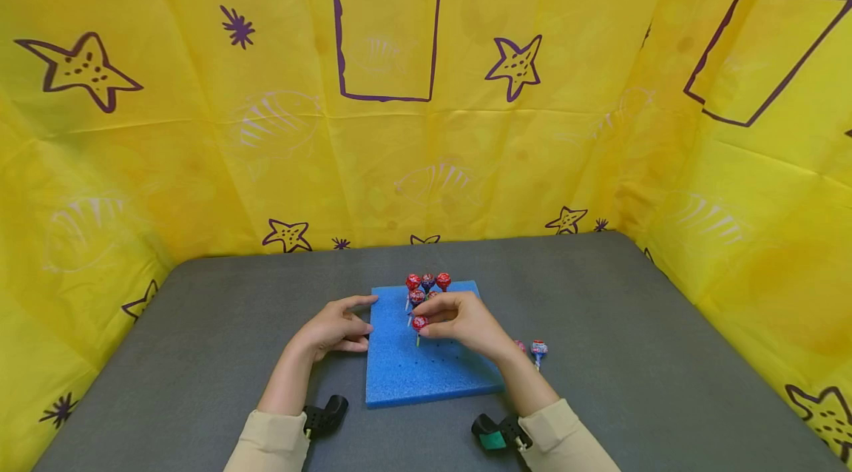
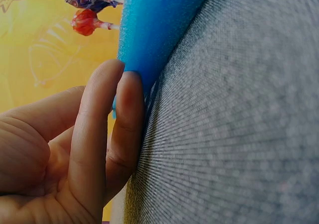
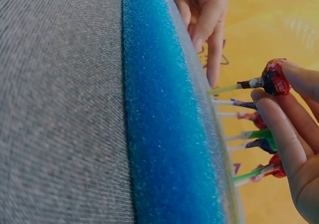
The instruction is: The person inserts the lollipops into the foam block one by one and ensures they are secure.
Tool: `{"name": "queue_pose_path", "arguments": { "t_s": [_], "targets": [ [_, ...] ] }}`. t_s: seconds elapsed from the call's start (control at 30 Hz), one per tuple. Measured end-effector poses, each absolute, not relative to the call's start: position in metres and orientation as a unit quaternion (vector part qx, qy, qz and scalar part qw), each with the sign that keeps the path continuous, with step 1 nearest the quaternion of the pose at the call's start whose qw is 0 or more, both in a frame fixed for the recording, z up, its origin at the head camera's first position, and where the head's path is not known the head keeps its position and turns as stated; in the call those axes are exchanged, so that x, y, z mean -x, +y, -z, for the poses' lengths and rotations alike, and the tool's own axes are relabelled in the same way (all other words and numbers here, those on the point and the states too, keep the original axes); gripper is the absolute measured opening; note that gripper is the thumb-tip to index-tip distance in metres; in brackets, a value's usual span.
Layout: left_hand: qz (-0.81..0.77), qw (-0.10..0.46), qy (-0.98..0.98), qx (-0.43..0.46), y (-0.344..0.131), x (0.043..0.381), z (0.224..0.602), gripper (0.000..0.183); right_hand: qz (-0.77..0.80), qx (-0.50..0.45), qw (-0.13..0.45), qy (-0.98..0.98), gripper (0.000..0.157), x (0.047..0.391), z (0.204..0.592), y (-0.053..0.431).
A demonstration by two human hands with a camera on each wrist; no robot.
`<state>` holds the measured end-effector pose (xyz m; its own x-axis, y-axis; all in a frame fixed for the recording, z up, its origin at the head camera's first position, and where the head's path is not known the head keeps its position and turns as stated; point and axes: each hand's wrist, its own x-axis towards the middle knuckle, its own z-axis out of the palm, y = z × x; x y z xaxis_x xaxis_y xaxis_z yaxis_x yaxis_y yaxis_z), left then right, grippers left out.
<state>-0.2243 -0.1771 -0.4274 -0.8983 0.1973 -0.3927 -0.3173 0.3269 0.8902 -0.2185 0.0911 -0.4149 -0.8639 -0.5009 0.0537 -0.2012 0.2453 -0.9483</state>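
A blue foam board (image 1: 399, 382) lies flat on the table, with small holes in its top. My right hand (image 1: 469, 320) pinches the head of a red-wrapped lollipop (image 1: 419, 322) between thumb and fingers. In the right wrist view this lollipop's yellowish stick (image 3: 224, 90) points down, its end right at the foam's top surface. Behind it several wrapped lollipops (image 1: 443, 280) stand upright in the board, some partly hidden by my right hand. My left hand (image 1: 336, 325) rests at the board's left side, its extended fingertips (image 2: 130, 87) touching the foam edge.
Right of the board, a lollipop (image 1: 539, 348) lies on the grey table (image 1: 619, 383), with another pinkish one (image 1: 520, 345) partly hidden behind my right forearm. Yellow cloth (image 1: 373, 154) with purple drawings hangs behind the table and along both sides.
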Motion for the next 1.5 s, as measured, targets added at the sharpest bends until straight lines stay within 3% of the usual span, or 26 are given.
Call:
{"name": "queue_pose_path", "arguments": {
  "t_s": [0.7,1.5],
  "targets": [
    [-0.577,0.223,0.785,0.038,-0.178,0.226,0.425,0.061,0.586,0.213,0.079,0.778,0.027,0.22,0.394,0.109],
    [-0.577,0.225,0.784,0.044,-0.176,0.224,0.425,0.061,0.521,0.185,0.094,0.828,0.042,0.233,0.384,0.2]
  ]
}}
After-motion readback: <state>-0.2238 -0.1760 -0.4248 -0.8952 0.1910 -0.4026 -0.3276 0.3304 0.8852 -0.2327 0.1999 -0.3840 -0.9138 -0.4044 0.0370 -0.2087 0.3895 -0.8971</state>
